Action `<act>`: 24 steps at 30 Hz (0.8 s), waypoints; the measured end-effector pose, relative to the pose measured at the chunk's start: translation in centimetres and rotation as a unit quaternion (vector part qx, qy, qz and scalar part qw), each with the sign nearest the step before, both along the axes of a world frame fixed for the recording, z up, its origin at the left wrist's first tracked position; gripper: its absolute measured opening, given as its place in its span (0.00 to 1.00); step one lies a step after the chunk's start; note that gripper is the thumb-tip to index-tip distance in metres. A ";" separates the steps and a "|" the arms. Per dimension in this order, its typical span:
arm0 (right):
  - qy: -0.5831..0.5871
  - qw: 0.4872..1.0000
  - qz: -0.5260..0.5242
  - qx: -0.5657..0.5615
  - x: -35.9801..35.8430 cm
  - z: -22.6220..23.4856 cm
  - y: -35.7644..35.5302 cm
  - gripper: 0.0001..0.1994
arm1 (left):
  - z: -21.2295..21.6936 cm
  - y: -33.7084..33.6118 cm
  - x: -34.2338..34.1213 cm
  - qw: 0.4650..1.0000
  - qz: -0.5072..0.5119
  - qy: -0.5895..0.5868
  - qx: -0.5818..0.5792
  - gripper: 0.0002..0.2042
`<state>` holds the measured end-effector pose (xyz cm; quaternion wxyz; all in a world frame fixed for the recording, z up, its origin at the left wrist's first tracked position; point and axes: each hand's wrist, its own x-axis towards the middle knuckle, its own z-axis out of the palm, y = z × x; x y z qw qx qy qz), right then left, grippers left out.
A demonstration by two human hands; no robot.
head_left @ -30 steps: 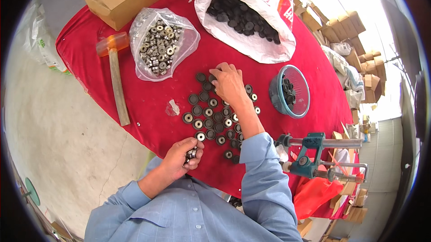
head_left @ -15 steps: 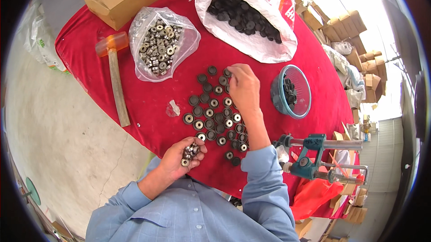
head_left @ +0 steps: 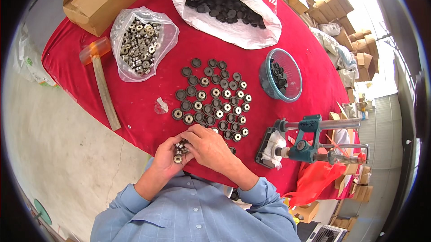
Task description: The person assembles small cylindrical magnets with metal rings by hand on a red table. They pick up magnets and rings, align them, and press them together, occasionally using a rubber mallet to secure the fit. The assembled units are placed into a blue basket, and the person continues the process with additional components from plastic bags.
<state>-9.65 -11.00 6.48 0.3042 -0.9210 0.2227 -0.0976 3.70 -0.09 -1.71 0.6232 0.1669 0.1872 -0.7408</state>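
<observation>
The bearings (head_left: 178, 159) look like glossy metal, the caps (head_left: 186, 105) matt plastic, the hammer handle (head_left: 105, 93) dull wood.

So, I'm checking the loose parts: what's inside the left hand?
Several small silver metal rings sit in the left hand. The right hand covers part of the bunch; what lies beneath it, and the full count, cannot be seen.
</observation>
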 end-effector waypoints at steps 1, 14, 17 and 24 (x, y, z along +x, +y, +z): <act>0.010 1.000 -0.004 -0.002 -0.1 0.0 0.0 0.16 | -0.2 0.0 0.0 1.000 -0.001 0.002 -0.005 0.15; 0.000 1.000 0.030 0.001 -0.4 0.1 -1.0 0.12 | 0.0 0.2 -0.5 0.999 0.002 -0.036 -0.010 0.18; -0.074 0.996 -0.017 0.053 -0.7 0.4 -3.1 0.12 | 1.1 -0.2 -0.1 0.997 -0.016 -0.077 -0.017 0.20; -0.159 0.928 -0.307 -0.140 -3.8 -1.4 -16.2 0.07 | -0.6 0.0 0.0 0.993 -0.038 -0.090 -0.065 0.20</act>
